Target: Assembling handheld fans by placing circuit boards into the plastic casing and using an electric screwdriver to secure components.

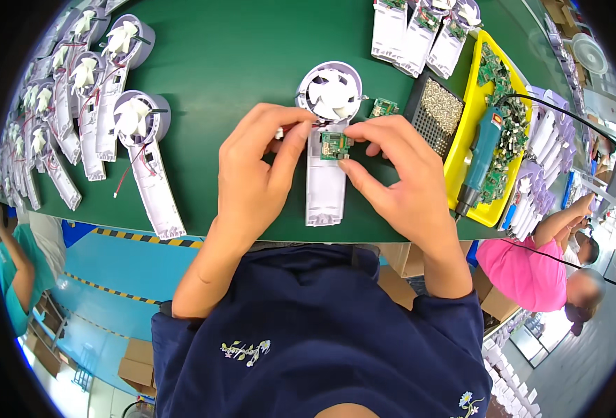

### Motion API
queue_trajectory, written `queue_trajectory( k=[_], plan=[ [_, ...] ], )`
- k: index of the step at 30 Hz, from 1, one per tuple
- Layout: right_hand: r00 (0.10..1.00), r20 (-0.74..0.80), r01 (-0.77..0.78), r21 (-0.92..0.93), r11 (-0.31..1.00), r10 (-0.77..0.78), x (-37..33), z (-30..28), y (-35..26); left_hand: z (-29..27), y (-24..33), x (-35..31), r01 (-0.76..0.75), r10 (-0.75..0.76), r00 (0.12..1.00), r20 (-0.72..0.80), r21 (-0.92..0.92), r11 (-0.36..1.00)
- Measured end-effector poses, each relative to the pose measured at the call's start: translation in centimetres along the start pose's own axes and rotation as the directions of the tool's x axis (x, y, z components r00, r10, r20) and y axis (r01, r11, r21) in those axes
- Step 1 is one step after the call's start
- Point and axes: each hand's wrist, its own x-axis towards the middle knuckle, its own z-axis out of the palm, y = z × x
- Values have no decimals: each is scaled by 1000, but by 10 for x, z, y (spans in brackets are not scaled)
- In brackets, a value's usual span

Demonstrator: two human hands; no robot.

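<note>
In front of me on the green table lies a white handheld fan housing (325, 191), its round fan head (331, 94) pointing away from me. Over the upper handle, my right hand (402, 164) grips a small green circuit board (335, 146) by its right edge between thumb and fingertips. My left hand (259, 164) is closed in a pinch at the left of the handle, on a thin wire with a small white connector (279, 133). Another green circuit board (384, 107) lies right of the fan head.
Several fan housings (144, 160) with wires stand in rows at left; more (447, 45) lie at the far right. A black box of screws (437, 111) sits beside a yellow tray (469, 97) with circuit boards and a teal electric screwdriver (485, 150). Other people work on both sides.
</note>
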Motion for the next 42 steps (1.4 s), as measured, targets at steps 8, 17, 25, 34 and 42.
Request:
queue_trajectory(
  k=[8, 17, 25, 34, 42],
  plan=[
    [998, 29, -50, -46, 998, 51, 2, 0, -4, 4, -2, 2, -8, 6, 999, -50, -50, 999],
    [996, 12, -93, -42, 995, 93, 2, 7, -10, 2, -2, 3, 19, -19, 1000, -1, -40, 999],
    [990, 40, -134, -29, 991, 135, 0, 9, -17, 3, -2, 1, 8, -11, 999, -33, -68, 998],
    [992, 35, -117, -85, 989, 121, -5, 15, -10, -1, -3, 2, -26, 28, 999, 24, -76, 997],
    [970, 37, -245, 116, 963, 242, -11, 23, -17, -1, -6, 2, -44, 46, 999, 26, -66, 997]
  ],
)
